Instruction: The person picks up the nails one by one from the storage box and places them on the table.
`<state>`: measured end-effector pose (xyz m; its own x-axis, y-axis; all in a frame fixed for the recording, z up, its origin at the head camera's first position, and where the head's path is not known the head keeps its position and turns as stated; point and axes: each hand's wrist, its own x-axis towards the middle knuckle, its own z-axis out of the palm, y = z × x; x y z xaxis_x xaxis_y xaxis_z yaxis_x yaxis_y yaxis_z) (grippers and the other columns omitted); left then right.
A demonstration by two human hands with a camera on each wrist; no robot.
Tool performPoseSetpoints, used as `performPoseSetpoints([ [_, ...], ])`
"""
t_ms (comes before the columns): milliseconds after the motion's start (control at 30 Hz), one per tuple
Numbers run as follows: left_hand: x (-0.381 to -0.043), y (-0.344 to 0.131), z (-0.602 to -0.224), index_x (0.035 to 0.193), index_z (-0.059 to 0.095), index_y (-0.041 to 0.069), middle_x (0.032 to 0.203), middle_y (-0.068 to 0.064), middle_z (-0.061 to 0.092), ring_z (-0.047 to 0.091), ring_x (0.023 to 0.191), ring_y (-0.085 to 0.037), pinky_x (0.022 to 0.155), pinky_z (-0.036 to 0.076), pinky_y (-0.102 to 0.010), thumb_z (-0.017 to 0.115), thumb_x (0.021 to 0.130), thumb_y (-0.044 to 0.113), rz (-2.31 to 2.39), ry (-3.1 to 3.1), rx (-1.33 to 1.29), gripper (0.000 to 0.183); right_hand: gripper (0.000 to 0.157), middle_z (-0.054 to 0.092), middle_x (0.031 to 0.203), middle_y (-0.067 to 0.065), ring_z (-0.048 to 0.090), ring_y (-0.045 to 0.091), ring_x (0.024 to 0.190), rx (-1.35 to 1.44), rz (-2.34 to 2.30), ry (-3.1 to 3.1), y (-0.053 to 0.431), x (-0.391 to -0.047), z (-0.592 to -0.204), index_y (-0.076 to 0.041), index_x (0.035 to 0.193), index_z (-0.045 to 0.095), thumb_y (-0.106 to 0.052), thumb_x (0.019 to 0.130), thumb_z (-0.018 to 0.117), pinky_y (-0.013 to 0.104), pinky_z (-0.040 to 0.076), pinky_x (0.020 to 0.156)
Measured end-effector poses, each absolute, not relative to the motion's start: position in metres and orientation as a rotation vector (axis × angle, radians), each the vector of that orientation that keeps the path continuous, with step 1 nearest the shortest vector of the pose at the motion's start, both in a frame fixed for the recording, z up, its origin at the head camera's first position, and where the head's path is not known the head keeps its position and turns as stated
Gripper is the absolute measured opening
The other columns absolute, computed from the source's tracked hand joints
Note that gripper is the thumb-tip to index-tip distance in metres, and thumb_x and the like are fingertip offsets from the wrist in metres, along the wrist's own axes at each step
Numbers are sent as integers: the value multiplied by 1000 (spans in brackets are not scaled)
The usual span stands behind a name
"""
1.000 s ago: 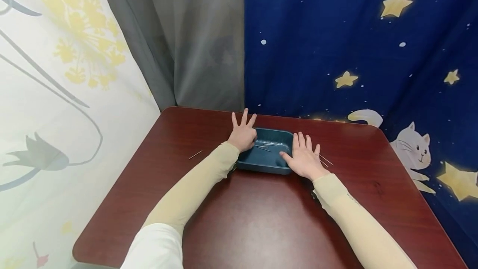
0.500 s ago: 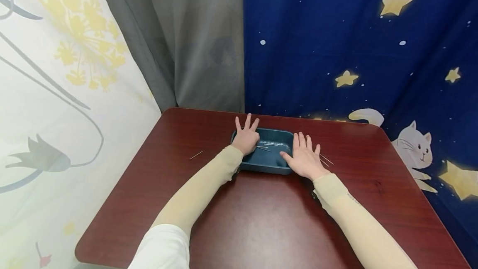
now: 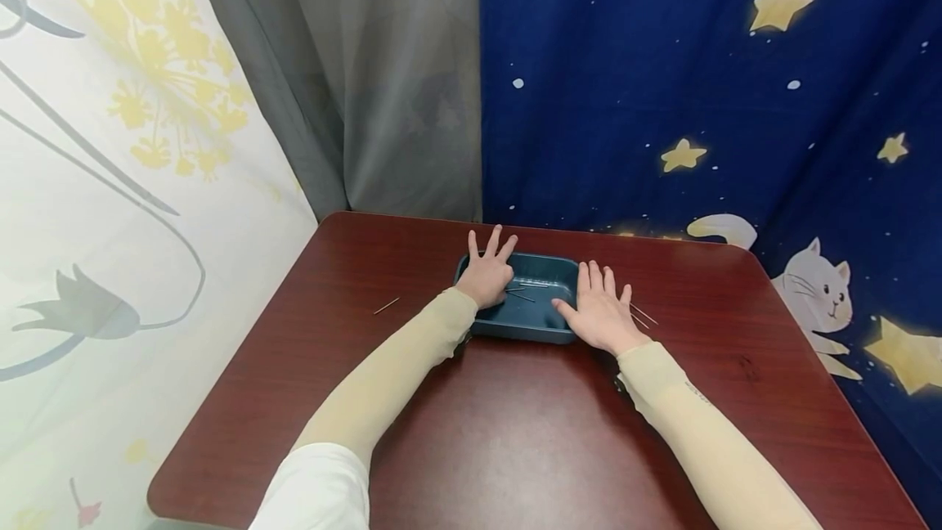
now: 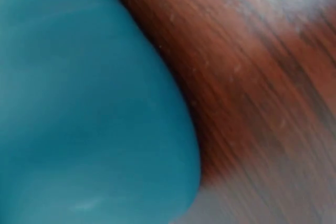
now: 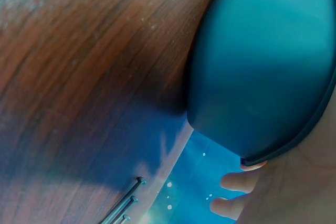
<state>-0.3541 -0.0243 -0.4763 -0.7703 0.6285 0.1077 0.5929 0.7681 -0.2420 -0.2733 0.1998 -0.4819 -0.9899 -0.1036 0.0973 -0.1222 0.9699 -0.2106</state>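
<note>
My left hand (image 3: 486,275) reaches over the left end of a dark teal tray (image 3: 526,334), three fingers spread upward. Its forefinger bends down and pinches a thin metal nail (image 3: 518,290); the thumb is hidden behind the hand. Inside the tray lie other loose nails (image 3: 524,297). My right hand (image 3: 599,313) rests with straight fingers along the tray's right rim, its thumb over the inside. The left wrist view holds only the tray's outer wall (image 4: 100,108) and the table. In the right wrist view my right fingers (image 5: 239,182) show beyond the tray's wall (image 5: 257,66).
Several nails (image 5: 123,203) lie on the dark red wooden table (image 3: 530,432) just right of the tray. A single nail (image 3: 386,306) lies further left. A grey curtain (image 3: 412,105) and a blue starry curtain (image 3: 625,105) hang behind the table's far edge.
My left hand has moved slightly right and further over the tray. The nail at its fingertips has changed its slant. My right hand has stayed in place.
</note>
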Motion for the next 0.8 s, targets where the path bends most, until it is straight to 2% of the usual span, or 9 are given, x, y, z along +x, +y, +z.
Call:
performPoseSetpoints([
  [233, -352, -29, -471, 66, 64, 34, 150, -9, 12, -21, 130, -38, 92, 2, -71, 74, 70, 43, 256, -2754, -942, 15, 101, 8, 149, 18, -1, 38, 134, 175, 351, -3021, 201, -272, -482, -6, 146, 4, -75, 78, 33, 69, -1, 93],
  [433, -349, -36, -470, 65, 63, 33, 151, -10, 9, -21, 130, -39, 89, -5, -72, 73, 71, 43, 212, -2767, -920, 15, 96, 9, 149, 17, 0, 38, 134, 173, 368, -3011, 201, -271, -482, -5, 146, 5, -66, 82, 43, 68, -2, 94],
  [667, -343, -46, -469, 62, 61, 33, 151, -8, 6, -24, 130, -37, 89, -8, -71, 73, 70, 41, 123, -2799, -877, 16, 103, 7, 150, 16, -1, 37, 135, 165, 342, -3031, 199, -271, -482, -7, 146, 3, -79, 76, 27, 68, -1, 94],
  [800, -337, -50, -466, 63, 63, 34, 151, -7, 5, -23, 131, -35, 88, -8, -72, 72, 71, 36, 63, -2775, -875, 12, 101, 8, 149, 16, 0, 37, 135, 161, 340, -3016, 200, -271, -484, -6, 146, 4, -76, 78, 31, 68, -1, 94],
])
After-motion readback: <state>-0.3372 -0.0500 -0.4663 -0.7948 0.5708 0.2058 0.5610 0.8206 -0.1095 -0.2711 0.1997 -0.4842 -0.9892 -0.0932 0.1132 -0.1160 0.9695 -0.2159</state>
